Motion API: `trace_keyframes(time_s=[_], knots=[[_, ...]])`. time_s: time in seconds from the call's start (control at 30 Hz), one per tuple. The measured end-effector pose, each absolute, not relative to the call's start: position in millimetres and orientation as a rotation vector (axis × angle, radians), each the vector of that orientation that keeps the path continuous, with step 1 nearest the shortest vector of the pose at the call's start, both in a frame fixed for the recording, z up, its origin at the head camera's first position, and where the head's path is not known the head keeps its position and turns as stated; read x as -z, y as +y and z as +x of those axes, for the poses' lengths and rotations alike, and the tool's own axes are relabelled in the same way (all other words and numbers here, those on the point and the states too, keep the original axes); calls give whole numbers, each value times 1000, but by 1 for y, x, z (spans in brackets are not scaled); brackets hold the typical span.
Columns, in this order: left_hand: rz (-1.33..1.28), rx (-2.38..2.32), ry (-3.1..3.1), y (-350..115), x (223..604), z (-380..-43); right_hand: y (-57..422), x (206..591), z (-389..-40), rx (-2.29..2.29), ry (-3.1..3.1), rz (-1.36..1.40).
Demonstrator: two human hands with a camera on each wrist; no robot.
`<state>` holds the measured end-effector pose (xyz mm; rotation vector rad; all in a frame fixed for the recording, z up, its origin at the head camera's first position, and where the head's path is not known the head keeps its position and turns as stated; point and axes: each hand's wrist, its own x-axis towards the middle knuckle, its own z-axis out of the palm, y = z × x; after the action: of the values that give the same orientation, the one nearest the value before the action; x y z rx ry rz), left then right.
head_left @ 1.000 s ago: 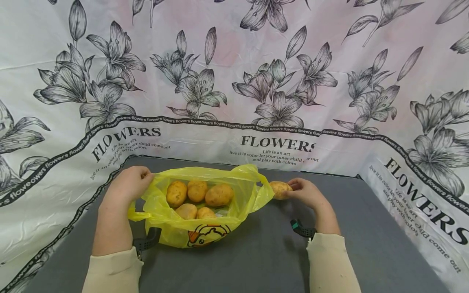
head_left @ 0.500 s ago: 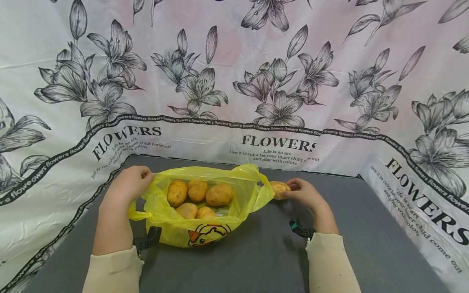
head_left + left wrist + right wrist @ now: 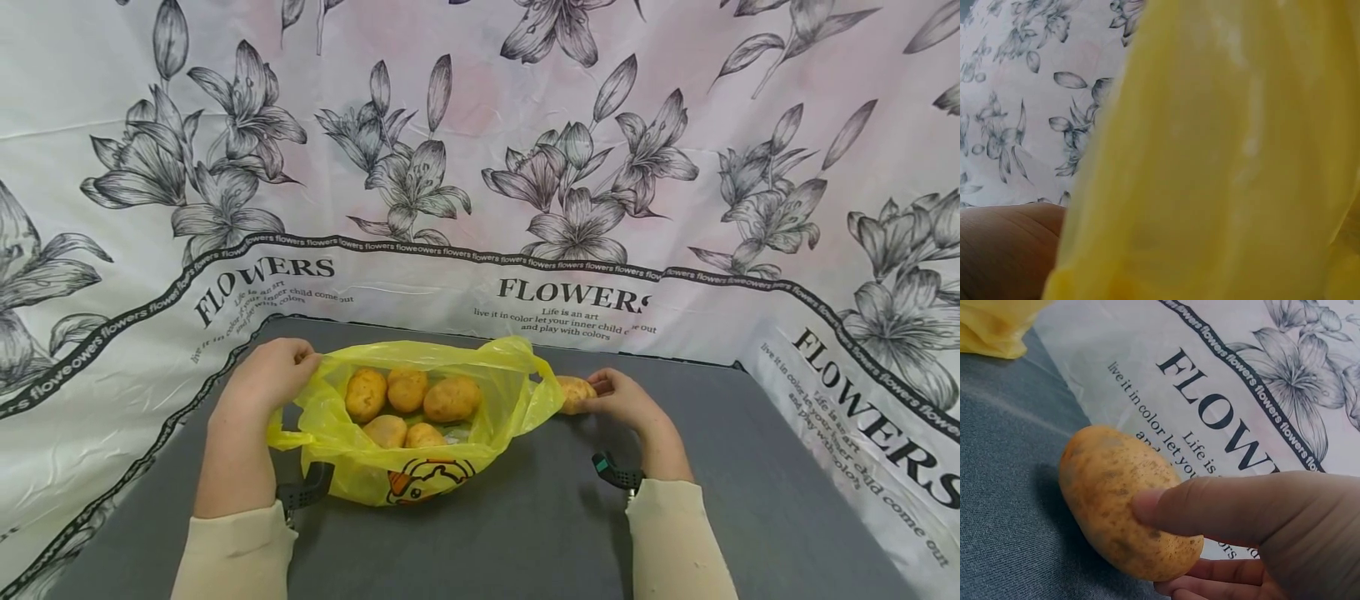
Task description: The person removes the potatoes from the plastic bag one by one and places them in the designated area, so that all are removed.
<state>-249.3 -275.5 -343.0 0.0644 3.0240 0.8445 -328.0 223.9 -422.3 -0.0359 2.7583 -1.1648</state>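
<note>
A yellow plastic bag (image 3: 420, 479) with a printed cartoon stands open-mouthed on the grey table, several potatoes (image 3: 452, 398) lying inside. My left hand (image 3: 273, 371) pinches the left edge of the bag's mouth. Yellow film (image 3: 1210, 156) covers most of the left wrist view and hides those fingertips. Just right of the bag, my right hand (image 3: 622, 400) grips one more potato (image 3: 1122, 500) between thumb and fingers. In the right wrist view the thumb (image 3: 1172, 509) lies across the potato's upper side and the fingers come from below.
The dark grey table (image 3: 555, 533) spreads in front of and to the right of the bag. A white cloth printed with flowers and lettering (image 3: 570, 304) hangs along the back and both sides. Each wrist wears a black strap mount (image 3: 617, 471).
The view shifts slightly. My left hand keeps its hold on the bag's edge. My right hand still holds the potato beside the bag, its fingers adjusting a little on it.
</note>
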Motion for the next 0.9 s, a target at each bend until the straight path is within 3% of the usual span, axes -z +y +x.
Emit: trace_keyframes(time_s=[0.9], knots=[[66, -841, 2999, -274, 341, -250, 214, 393, -317, 997, 2826, -83]])
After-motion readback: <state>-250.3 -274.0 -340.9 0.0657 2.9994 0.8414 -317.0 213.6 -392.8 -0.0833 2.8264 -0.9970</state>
